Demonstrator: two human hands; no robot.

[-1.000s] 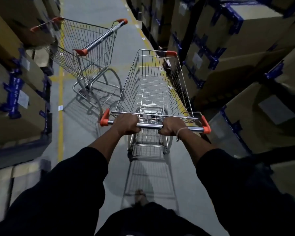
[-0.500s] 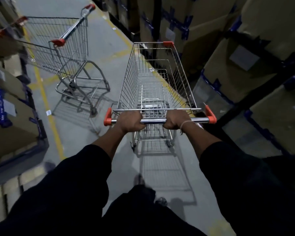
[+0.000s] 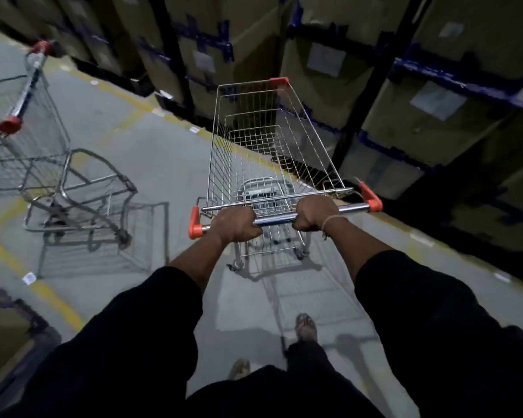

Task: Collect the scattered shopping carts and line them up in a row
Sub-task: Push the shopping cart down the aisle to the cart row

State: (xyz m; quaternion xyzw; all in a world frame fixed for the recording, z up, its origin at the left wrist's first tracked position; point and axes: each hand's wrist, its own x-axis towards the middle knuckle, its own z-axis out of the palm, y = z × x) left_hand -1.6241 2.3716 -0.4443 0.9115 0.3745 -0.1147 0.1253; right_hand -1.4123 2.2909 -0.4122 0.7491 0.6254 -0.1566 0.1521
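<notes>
**Q:** ok so where's the cart sitting, and what are the hands doing?

**A:** The wire cart is standing right in front of the person, nose pointing at the shelving rack on the right. Both hands are wrapping around the chrome handlebar: left hand is gripping it near the orange end cap, right hand is gripping it toward the other cap, fingers curling fully round the bar.

**Q:** and the other one?

**A:** The second cart is sitting well apart off to the left on the grey floor, nobody touching it, partly cut off by the frame edge.

**Q:** anything else around?

**A:** Cardboard boxes are filling the rack, a yellow floor line is running along its base, and black sleeves are covering the upper arms.
</notes>
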